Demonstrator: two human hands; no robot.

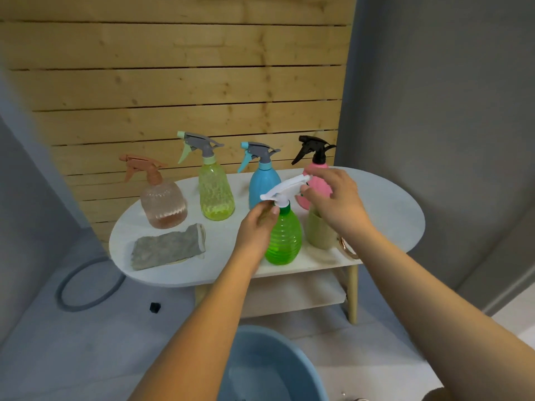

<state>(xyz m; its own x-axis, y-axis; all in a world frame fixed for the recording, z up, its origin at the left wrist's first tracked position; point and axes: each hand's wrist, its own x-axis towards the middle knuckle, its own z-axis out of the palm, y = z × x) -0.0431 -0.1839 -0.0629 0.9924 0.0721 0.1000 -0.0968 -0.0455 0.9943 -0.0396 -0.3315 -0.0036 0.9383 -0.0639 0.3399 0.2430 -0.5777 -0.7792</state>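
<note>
Item: green spray bottle (pixel 283 238), upright at the front edge of the desk (pixel 385 204), just beside a beige cup (pixel 318 230). Your left hand (pixel 257 227) grips its shoulder under the neck. Your right hand (pixel 335 198) pinches the rear of its white spray head (pixel 285 188). Behind, in a row: peach bottle (pixel 163 206), yellow bottle (pixel 215 195), blue bottle (pixel 262 183), pink bottle (pixel 318 180). To the left: grey cloth (pixel 168 247).

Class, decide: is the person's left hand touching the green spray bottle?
Touching. The head view shows the left hand gripping the green spray bottle at its neck, while the right hand pinches its white spray head.
</note>
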